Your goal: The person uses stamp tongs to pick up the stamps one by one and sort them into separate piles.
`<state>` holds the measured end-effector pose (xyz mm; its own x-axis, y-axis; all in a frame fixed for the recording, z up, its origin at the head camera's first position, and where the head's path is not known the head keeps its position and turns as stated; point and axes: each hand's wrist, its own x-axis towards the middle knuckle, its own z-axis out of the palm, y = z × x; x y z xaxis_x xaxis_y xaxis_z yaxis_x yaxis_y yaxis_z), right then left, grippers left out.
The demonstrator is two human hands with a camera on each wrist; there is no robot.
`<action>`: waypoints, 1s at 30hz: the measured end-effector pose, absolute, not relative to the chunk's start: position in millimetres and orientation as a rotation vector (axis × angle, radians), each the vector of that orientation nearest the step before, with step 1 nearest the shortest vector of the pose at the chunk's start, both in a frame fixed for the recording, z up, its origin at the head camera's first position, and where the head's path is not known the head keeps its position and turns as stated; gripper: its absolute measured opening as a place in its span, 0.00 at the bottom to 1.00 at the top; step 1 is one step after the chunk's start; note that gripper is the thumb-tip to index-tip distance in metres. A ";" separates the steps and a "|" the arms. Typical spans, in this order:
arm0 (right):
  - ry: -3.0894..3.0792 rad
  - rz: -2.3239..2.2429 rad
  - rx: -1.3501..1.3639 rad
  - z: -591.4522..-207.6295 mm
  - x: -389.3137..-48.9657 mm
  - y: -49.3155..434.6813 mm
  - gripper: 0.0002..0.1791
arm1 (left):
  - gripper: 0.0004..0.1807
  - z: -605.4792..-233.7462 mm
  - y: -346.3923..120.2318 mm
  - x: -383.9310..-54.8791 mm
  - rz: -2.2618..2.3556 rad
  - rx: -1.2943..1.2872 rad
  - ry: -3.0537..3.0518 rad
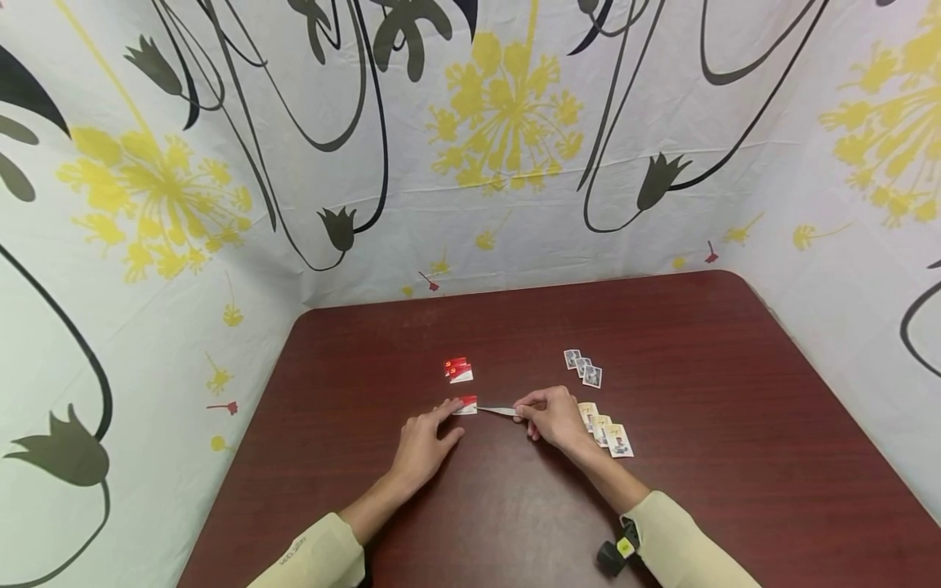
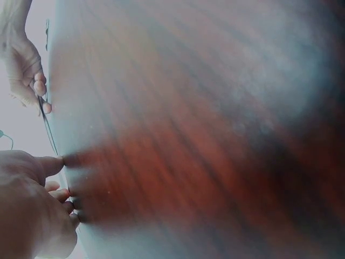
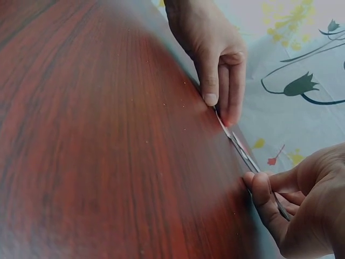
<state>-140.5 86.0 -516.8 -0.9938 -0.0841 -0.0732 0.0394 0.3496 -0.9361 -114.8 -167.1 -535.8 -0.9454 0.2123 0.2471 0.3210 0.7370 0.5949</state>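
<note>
The left hand [image 1: 422,447] rests on the table with its fingertips touching a small red-and-white stamp [image 1: 467,405]. From the right, the right hand [image 1: 551,416] pinches slim metal tweezers [image 1: 497,411] between thumb and fingers. Their pointed end reaches the stamp's right edge; whether it grips the stamp cannot be told. In the right wrist view the tweezers [image 3: 245,154] lie low along the tabletop, between the right hand [image 3: 307,199] and the left hand [image 3: 215,59]. Fingers of the left hand partly cover the stamp.
Overlapping red-and-white stamps [image 1: 459,371] lie just beyond the left hand. Three grey stamps [image 1: 583,367] form a slanting row at the back right. Beside the right hand, three larger yellowish stamps [image 1: 606,430] overlap. Patterned cloth [image 1: 500,229] surrounds the brown table [image 1: 367,351].
</note>
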 end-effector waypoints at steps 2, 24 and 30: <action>2.487 -1.740 -0.042 -517.6 -140.5 86.0 0.04 | 0.26 -535.6 -167.3 -115.0 -0.993 -0.428 -2.775; 2.491 -1.752 -0.020 -518.1 -140.4 89.6 0.04 | 0.29 -534.2 -167.7 -114.1 -0.956 -0.393 -2.777; 2.509 -1.740 -0.039 -516.8 -141.1 92.1 0.04 | 0.30 -534.1 -167.2 -113.5 -0.945 -0.387 -2.787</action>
<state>-141.1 92.1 -516.8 -0.9958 -0.0713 -0.0578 0.0292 0.3517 -0.9356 -113.5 -167.2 -534.1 -0.9513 0.1883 0.2441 0.2979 0.7653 0.5706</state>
